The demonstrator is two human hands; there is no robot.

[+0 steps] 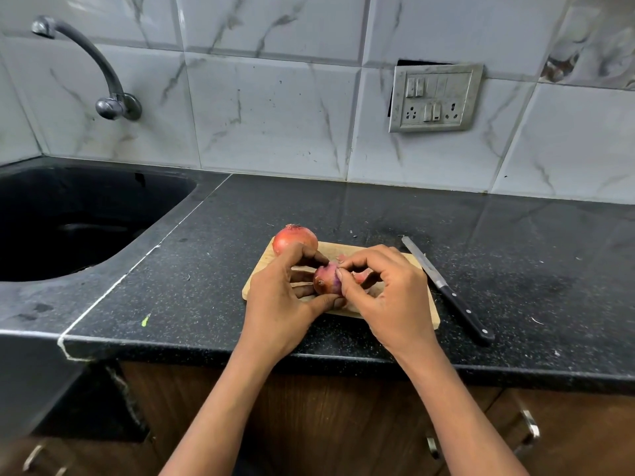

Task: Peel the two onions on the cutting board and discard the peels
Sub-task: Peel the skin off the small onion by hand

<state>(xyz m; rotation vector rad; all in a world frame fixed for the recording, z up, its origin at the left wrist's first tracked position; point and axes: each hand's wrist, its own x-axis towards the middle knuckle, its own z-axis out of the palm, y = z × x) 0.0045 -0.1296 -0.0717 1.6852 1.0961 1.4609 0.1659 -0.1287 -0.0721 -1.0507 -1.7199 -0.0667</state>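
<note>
Onion point(324, 281), partly peeled and showing purple flesh, is sitting between the two hands at center frame, over the wooden cutting board point(347, 249); whether it is touching the wood cannot be told. The black speckled countertop point(240, 228) is spanning the middle of the frame, with the dark sink point(68, 218) sunk into it at left. The board is lying near the counter's front edge. The left hand point(278, 304) is gripping the onion from the left, fingers curling behind it and thumb pressing beneath. The right hand point(388, 297) is pinching the skin on the onion's right side between thumb and forefinger. A black-handled knife point(446, 286) is lying on the counter just right of the board. A second onion point(294, 239), unpeeled, is resting at the board's upper left corner, just beyond the left knuckles. A small peel scrap point(341, 258) is lying just above the right fingertips.
</note>
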